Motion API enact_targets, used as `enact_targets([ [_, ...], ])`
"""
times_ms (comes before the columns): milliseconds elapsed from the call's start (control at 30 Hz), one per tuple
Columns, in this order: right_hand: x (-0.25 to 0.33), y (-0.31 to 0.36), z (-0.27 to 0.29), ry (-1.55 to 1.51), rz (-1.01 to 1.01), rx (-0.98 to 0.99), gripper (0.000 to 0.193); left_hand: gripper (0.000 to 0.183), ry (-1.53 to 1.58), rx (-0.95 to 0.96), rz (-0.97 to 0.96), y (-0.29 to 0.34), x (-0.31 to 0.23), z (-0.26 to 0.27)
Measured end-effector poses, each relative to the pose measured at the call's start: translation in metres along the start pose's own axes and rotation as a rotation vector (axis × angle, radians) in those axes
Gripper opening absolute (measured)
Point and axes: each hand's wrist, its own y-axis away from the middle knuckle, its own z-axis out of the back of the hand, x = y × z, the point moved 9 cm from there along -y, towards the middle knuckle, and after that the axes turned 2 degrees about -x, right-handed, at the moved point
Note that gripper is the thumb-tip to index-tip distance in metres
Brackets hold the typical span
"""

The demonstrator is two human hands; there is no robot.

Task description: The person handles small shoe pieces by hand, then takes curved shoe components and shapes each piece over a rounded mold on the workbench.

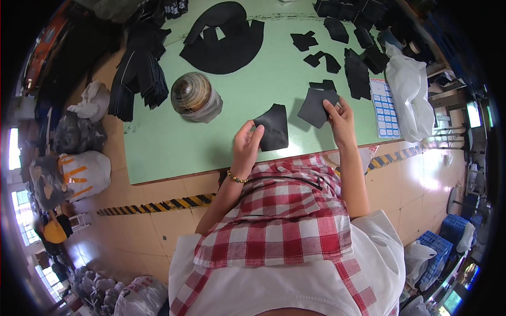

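My left hand (246,145) pinches a flat black cut piece (274,129) between thumb and fingers, over the near edge of the green table (153,155). To its right, my right hand (341,122) grips another flat, dark angular piece (314,107) by its right side. The two pieces are apart. Just beyond the right-hand piece lies a small black piece (323,85), partly hidden by it. The material of the pieces I cannot make out for sure.
A round container wrapped in clear plastic (196,98) stands left of my hands. Large curved black pieces (226,42) lie behind it. Stacked black pieces (138,81) hang over the left edge. At right are more black pieces (357,73), a blue-and-white sheet (385,108) and a white bag (408,95).
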Motion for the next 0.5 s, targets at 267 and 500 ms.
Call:
enact_targets([
  [267,-0.006,0.024,-0.054,0.213,0.087,0.274,0.023,0.018,0.161,-0.032,-0.009,0.004,-0.019,-0.024],
  [500,-0.006,0.029,-0.066,0.152,0.128,0.137,0.024,0.021,0.122,0.059,0.044,0.005,-0.002,-0.026],
])
